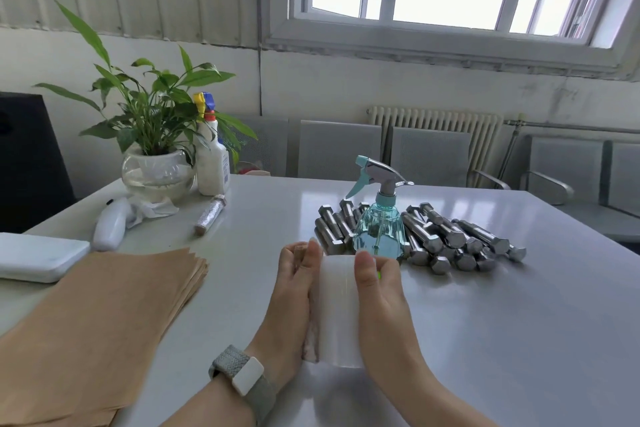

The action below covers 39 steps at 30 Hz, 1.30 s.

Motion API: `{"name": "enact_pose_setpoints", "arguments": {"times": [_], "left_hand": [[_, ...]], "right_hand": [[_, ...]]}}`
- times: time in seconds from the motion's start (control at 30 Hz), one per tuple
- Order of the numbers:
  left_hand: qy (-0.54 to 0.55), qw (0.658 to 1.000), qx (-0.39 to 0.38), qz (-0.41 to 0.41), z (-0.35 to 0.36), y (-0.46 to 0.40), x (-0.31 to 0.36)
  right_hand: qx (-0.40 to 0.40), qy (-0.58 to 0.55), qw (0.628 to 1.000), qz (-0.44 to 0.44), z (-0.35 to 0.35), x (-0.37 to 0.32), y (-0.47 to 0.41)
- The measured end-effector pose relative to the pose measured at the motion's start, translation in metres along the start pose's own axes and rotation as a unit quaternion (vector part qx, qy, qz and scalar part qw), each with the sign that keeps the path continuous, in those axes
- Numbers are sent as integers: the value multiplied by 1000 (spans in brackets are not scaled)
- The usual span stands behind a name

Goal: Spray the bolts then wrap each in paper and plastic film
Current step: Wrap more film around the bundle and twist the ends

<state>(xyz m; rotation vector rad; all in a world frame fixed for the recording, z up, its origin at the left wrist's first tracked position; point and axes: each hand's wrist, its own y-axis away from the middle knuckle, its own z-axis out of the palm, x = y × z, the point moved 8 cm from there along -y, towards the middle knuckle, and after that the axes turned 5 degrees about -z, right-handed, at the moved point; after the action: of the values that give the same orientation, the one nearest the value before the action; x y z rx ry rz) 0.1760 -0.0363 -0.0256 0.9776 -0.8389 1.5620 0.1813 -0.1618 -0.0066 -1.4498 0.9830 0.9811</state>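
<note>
My left hand (294, 284) grips a paper-wrapped bolt (300, 255), whose brown end shows between the fingers. My right hand (377, 288) holds a roll of plastic film (339, 308) pressed against that bolt, thumb on top of the roll. Behind the hands stands a blue spray bottle (379, 229) in front of a pile of several bare steel bolts (450, 239). One finished bolt wrapped in film (210, 215) lies at the far left of the table. A stack of brown paper sheets (104, 315) lies to my left.
A potted plant in a glass bowl (156, 173), a white spray bottle (211, 163), a white handheld device (110, 225) and a white flat box (38, 256) sit on the grey table (519, 322) at the left. Metal chairs line the wall behind.
</note>
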Motion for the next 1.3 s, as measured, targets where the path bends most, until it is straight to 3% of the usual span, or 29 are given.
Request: {"name": "enact_pose_setpoints", "arguments": {"times": [0.1,0.23,0.47,0.63,0.77,0.9,1.17,1.3], "left_hand": [[90,994,-19,-65,9,2,-7],[102,993,-7,-63,13,3,-6],[-3,1000,19,6,2,-1,5],[-107,991,32,78,-6,-4,13],[-124,985,64,106,-7,-4,21],[-29,996,60,55,0,0,14],[108,988,-41,-99,19,4,-9],[114,989,-52,-83,22,3,-6]], "right_hand": [[19,48,998,22,-8,-1,0],[12,75,997,30,-14,0,-6],[-138,-132,969,157,7,17,0],[-90,-89,987,101,-1,16,-6],[-42,-60,995,73,-5,11,-8],[-14,-40,998,35,-6,5,-7],[18,79,994,69,-14,7,-8],[27,63,995,74,-18,7,-10]]}}
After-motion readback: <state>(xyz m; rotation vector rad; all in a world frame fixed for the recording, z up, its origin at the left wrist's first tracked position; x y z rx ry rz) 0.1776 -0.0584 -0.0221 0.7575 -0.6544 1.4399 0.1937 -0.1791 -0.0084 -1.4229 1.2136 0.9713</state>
